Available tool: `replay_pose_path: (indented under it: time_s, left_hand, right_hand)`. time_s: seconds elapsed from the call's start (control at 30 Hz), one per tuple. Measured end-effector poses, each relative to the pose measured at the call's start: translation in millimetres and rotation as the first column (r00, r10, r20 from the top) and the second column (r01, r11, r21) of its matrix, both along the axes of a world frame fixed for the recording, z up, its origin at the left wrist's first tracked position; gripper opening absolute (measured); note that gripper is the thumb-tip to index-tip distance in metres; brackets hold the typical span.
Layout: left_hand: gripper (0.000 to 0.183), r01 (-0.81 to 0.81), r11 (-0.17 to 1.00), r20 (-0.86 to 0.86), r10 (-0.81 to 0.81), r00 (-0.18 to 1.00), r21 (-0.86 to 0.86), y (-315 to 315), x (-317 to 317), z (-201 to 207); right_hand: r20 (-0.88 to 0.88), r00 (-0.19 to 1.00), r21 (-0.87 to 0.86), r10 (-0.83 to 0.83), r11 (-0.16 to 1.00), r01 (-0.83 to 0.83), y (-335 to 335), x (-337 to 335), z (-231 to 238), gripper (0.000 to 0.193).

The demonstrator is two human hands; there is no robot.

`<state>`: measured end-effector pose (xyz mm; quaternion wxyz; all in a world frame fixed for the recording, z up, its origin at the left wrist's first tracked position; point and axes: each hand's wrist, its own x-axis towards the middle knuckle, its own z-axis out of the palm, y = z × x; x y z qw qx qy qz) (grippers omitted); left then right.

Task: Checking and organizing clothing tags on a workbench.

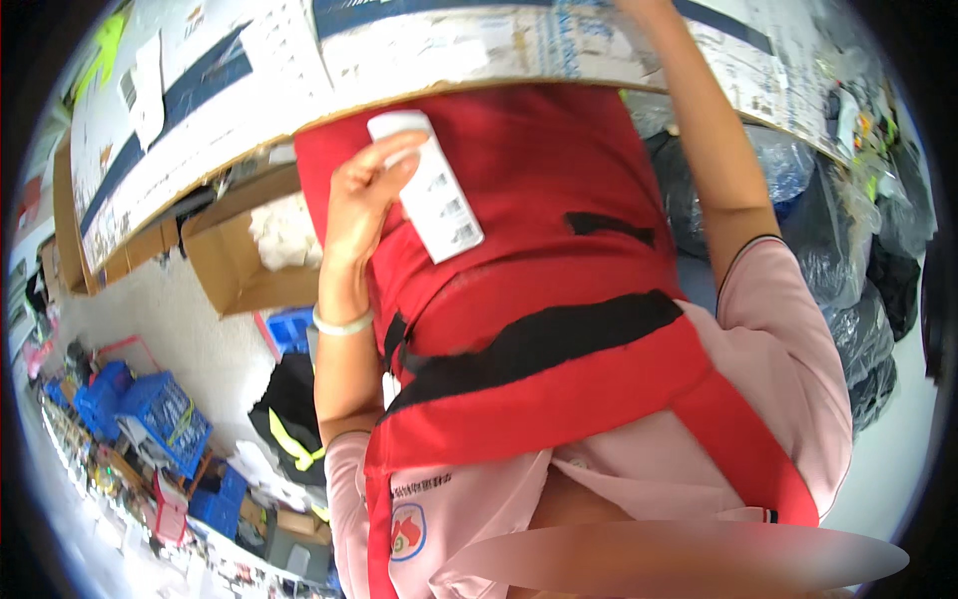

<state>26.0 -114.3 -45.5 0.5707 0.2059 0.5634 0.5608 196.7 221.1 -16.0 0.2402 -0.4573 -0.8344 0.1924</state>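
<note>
My left hand (pixel 369 185) is closed on a white card (pixel 436 200), a long strip with rounded corners and small dark printed blocks. Thumb and fingers pinch its upper left side. The card hangs tilted over the red apron (pixel 559 160) across my lap. At the top edge of the picture, my right hand (pixel 649 8) reaches over the cardboard-covered tabletop (pixel 449 50). Only part of that hand shows, and its fingers are cut off by the frame.
A narrow label strip (pixel 149 90) lies at the table's left. Below stands an open cardboard box (pixel 215 260) with white material inside. Full plastic bags (pixel 833 230) crowd the right side. Blue crates (pixel 165 419) stand on the floor at left.
</note>
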Motion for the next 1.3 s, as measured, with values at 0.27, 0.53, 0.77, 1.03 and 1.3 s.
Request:
replay_pose_path:
  time_s: [0.27,0.53,0.77,1.03,1.3]
  left_hand:
    - [0.023,-0.145,0.989,0.037,0.143,0.989,0.038,13.7,9.8,5.9]
    - [0.024,0.036,0.996,-0.051,-0.032,0.998,0.085,1.3,1.8,-0.8]
    - [0.020,0.084,0.996,-0.045,-0.084,0.995,0.007,2.8,5.5,-0.6]
    - [0.051,0.026,1.000,0.080,-0.025,0.996,-0.009,5.1,0.7,-6.7]
    - [0.039,-0.002,0.996,0.054,0.006,0.999,-0.085,3.2,-0.7,-36.8]
  right_hand:
    - [-0.319,0.777,-0.845,0.542,0.209,-0.493,-169.6,-6.0,1.5,0.033]
    - [-0.498,0.822,-0.772,0.275,0.290,-0.565,-188.5,-5.5,-14.0,0.019]
    - [-0.502,0.737,-0.458,0.452,0.584,-0.670,-186.2,-3.8,-13.9,0.011]
    - [-0.408,0.883,-0.633,0.232,0.625,-0.456,-150.8,-11.0,5.8,0.016]
    - [-0.324,0.916,-0.741,0.237,0.538,-0.401,-92.1,-25.5,2.7,0.017]
